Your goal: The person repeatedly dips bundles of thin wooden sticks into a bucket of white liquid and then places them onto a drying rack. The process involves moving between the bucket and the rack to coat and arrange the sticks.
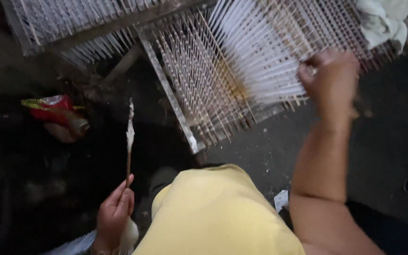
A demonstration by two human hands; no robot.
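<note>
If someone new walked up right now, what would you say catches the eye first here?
The racks of white-coated sticks filling the top of the view stand out first, with the right hand gripping a bunch of them at the rack's edge. At lower left, the left hand holds up a single thin stick with white coating near its tip, and a red wrapper lies on the dark floor.

- white sticks (pixel 265 56), close parallel rows in grey metal rack (pixel 168 89)
- yellow garment (pixel 218 212)
- red-and-yellow wrapper (pixel 50 106)
- white cloth (pixel 383 19)
- dark floor (pixel 383 137)
</note>
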